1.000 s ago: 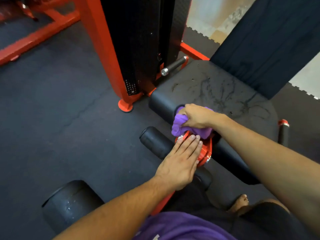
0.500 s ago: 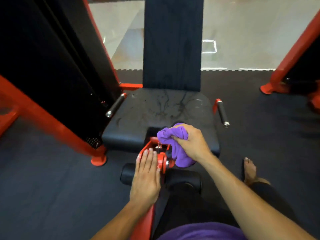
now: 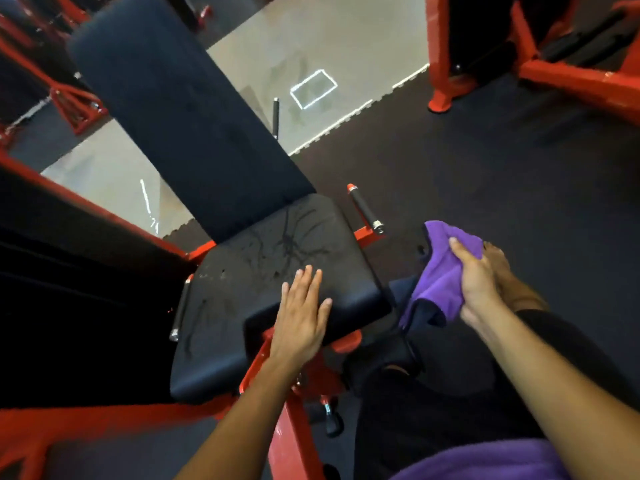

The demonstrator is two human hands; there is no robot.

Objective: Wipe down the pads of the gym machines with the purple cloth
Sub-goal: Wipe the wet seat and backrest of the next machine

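Note:
A black, cracked seat pad point(image 3: 249, 271) of a red-framed gym machine fills the middle of the head view, with its tall black back pad point(image 3: 180, 109) rising behind it. My left hand point(image 3: 301, 313) lies flat with straight fingers on the seat pad's front right part. My right hand point(image 3: 481, 282) grips the bunched purple cloth point(image 3: 440, 271), held in the air to the right of the seat, apart from the pad. The cloth's lower end hangs down beside the seat's right edge.
A black handle with a red tip point(image 3: 363, 209) juts out at the seat's right; another handle point(image 3: 180, 310) runs along its left. The machine's black weight stack housing point(image 3: 69, 289) stands at the left. Red frames of other machines point(image 3: 571, 84) stand far right on dark rubber flooring point(image 3: 485, 161).
My right hand carried the cloth away from the red pivot at the seat's front, off to the right. My left hand left the red part and now rests on the seat pad.

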